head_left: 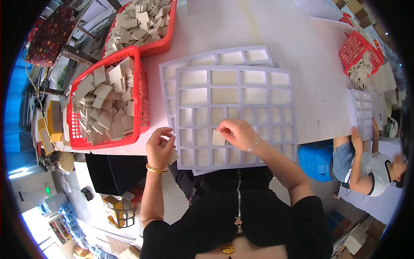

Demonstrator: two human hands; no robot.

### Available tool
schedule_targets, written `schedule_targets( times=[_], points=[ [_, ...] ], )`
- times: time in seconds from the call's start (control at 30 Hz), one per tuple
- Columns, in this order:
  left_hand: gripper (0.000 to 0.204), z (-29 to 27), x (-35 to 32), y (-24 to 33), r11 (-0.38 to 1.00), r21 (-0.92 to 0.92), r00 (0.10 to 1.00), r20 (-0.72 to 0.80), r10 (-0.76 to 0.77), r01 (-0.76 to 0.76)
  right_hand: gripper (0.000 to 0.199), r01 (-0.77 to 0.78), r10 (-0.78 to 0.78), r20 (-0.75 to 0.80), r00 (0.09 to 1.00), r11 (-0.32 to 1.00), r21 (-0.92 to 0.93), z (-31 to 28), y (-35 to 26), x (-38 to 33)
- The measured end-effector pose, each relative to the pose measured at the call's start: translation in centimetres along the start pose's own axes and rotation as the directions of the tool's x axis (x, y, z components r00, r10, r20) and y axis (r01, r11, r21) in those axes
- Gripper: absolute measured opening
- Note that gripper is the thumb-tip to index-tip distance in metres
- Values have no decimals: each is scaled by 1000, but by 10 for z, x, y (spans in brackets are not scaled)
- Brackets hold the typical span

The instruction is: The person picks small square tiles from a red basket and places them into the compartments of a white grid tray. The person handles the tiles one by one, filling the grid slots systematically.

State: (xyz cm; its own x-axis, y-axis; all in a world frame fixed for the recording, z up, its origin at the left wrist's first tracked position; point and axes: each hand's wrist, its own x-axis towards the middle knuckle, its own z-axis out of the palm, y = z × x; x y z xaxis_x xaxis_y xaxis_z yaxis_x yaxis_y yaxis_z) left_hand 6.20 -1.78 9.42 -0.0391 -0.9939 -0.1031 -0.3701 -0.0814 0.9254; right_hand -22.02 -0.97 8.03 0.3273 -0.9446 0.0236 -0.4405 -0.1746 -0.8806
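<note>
Head camera view, looking down: a front grid tray [196, 117], pale and divided into many rectangular cells, lay on a white table [286, 32], close against the wearer's body, likely so that both arms could reach every row. The right hand [236, 133] was over the middle of the tray, thumb and fingers closed on one edge of a square tile [218, 139], which sat at a small cell in the second row from the near edge; the edge grip probably left the tile's other sides free of the fingers. Just beyond that tile, a few cells in the same part of the tray looked greyer than their neighbours, as if pieces already lined them. At the tray's near left corner was the left hand [160, 146], fingers curled loosely inward; a pale piece [173, 157] showed below its fingertips, but I could not tell whether the hand gripped it. Beneath the front tray, jutting out past its far and left edges, lay a second tray [168, 71], perhaps stacked there to save room. Left of the tray stood a red basket [144, 103] heaped with loose tiles [103, 103], presumably kept on that side for the left hand, and past it another full basket [167, 45]. Well to the tray's right, beyond a blue stool [315, 160], a co-worker [379, 176] in a white top rested a hand at a separate tray [361, 110].
</note>
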Motion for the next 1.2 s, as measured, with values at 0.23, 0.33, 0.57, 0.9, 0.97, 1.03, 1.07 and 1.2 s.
schedule_targets(
  times=[0.23, 0.33, 0.57, 0.9, 0.97, 1.03, 1.07, 1.2],
  points=[
    [12, -26, -40, -23, 929, 305, 969, 70, -239, 207, 10, 194, -262, -99, 960, 877, -438, 15, 1, -1],
    [13, -32, -59, -28, 919, 331, 942, 179, -283, 213, 11, 208, -272, -36, 962, 809, -550, 13, -4, -6],
    [17, -23, -76, -42, 916, 126, 882, 249, -401, 381, 10, 176, -210, 6, 978, 802, -571, 10, -16, -23],
    [10, -31, -75, -22, 892, -106, 855, 353, -380, 440, 47, -589, 67, -745, 664, 661, -465, -116, 108, -133],
    [10, -32, -70, -17, 922, -89, 841, 450, -300, 377, 43, -544, 361, -647, 672, 833, -100, -117, 109, -145],
    [10, -30, -66, -7, 945, -40, 830, 492, -264, 324, 39, -485, 446, -618, 647, 866, 117, -113, 113, -154],
    [11, -29, -65, -2, 959, -7, 844, 476, -247, 284, 38, -453, 410, -683, 605, 882, 128, -104, 120, -155],
    [13, -31, -67, 3, 981, 43, 876, 444, -188, 189, 36, -384, 362, -764, 534, 909, 163, -101, 117, -154]
  ],
)
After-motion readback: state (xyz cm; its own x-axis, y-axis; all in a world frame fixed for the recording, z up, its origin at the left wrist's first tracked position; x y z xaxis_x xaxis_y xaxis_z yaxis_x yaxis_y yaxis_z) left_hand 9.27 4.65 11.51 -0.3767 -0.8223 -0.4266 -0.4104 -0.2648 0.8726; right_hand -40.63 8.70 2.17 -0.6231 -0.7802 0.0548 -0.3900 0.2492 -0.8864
